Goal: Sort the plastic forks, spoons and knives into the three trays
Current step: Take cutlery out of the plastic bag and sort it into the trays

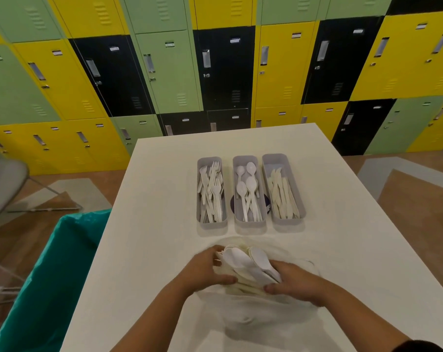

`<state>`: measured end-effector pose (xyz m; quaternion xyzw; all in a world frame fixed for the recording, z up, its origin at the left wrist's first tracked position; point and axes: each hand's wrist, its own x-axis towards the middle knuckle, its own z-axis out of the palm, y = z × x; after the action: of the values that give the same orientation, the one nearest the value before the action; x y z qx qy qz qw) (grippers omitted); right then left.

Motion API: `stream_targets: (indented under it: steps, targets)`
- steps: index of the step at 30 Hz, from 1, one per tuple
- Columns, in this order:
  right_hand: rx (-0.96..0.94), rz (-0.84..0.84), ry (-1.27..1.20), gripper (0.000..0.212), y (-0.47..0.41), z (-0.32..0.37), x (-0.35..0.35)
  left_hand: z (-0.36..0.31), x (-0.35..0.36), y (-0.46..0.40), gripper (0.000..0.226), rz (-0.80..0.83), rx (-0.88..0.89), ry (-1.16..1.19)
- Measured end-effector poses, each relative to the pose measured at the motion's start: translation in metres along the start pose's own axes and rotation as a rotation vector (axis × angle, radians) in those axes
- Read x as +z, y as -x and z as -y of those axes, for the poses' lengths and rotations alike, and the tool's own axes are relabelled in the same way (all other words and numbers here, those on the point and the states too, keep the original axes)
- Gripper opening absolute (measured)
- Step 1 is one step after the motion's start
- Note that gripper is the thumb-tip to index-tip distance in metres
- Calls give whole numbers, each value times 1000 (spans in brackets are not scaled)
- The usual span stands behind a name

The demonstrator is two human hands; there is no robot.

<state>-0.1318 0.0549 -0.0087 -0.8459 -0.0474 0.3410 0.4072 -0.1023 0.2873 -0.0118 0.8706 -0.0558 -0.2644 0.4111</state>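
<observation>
Both hands are down at the near end of the bench point(149, 224), working the same bundle of white cutlery point(243, 270), which sits in a clear plastic bag point(271, 313). The left hand point(202, 270) comes in from the lower left with the forearm angled up toward the middle, fingers curled over the far side of the bundle and thumb pressed along the near side, so it's closed around the stack. The right hand point(295, 282) reaches in from the lower right, palm down, thumb tucked under and fingers pinching the handle ends, gripping the bundle too. A couple of spoon bowls stick out on top between the two hands, pointing away from the person. What else is in that bundle I can't really tell, it's all white on white.

Further out on the bench sit three grey trays side by side, just apart from each other, long sides running away from the person. The left tray point(211, 224) has forks point(212, 189), the middle tray point(249, 223) has spoons point(248, 191), and the right tray point(289, 221) has knives point(281, 196). Something dark and round point(232, 203) peeks out from under the middle tray.

Off the bench's left edge there's a bin with a teal liner point(50, 275). Yellow, green and black lockers point(164, 72) fill the wall behind.
</observation>
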Motion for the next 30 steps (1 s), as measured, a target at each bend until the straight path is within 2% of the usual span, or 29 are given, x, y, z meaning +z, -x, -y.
stream_targets:
  steps: [4, 9, 13, 18, 20, 23, 25, 30]
  targets:
    - [-11, 63, -301, 43, 6, 4, -6, -23, -9, 3, 47, 54, 39, 330]
    - [-42, 160, -546, 31, 7, 20, -9, -45, -4, -2, 31, 27, 57, 554]
    - [-44, 185, -770, 21, 6, 35, -10, -61, 1, -10, 34, -23, 17, 696]
    - [-118, 190, -966, 34, -1, 45, -20, -79, -2, -20, 34, -79, 35, 775]
    - [-132, 188, -1073, 30, -3, 50, -25, -88, -3, -23, 33, -122, 53, 781]
    - [-169, 118, -1166, 16, -9, 63, -34, -102, -2, -31, 25, -191, 94, 762]
    - [-177, 21, -1117, 5, -15, 71, -40, -111, 0, -36, 26, -233, 111, 728]
    - [-155, -187, -965, 19, -28, 75, -43, -124, 5, -47, 46, -289, 69, 628]
